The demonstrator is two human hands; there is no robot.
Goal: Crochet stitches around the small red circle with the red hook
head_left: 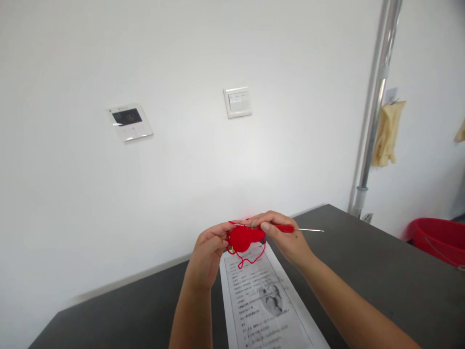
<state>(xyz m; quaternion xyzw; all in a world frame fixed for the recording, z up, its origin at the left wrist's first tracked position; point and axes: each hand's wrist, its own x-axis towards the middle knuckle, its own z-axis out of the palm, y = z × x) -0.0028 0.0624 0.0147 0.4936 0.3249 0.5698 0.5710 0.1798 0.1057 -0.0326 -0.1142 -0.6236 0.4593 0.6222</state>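
Trouble weighed first, working rightward. Found the left hand (209,247) closed in a pinch on the edge of the red crochet piece (242,238), raised off the table between both hands; judged a slackened pinch enough to let it twist or fall. Noted the thin metal tip of the crochet hook (290,228) running along the top of the piece, and reckoned a small jerk likely to slip a loop off. Saw the yarn tail (250,259) dangling just below the piece, apt to snag on a finger. Found the right hand (286,240) clamped on the hook's red handle, the two hands close together across the piece; marked the bare metal end jutting rightward past that hand as liable to catch. Spotted a wall control panel (130,121) well up and left of the left hand, a light switch (238,102) high above both hands, a printed sheet (265,300) flat on the dark table (381,271) directly beneath the hands and near the tail, a metal pole (374,121) and hanging gloves (388,133) up and right of the right hand, a red basin (439,237) far right of it. Counted none of these as standing in the way, only the sheet lying near.
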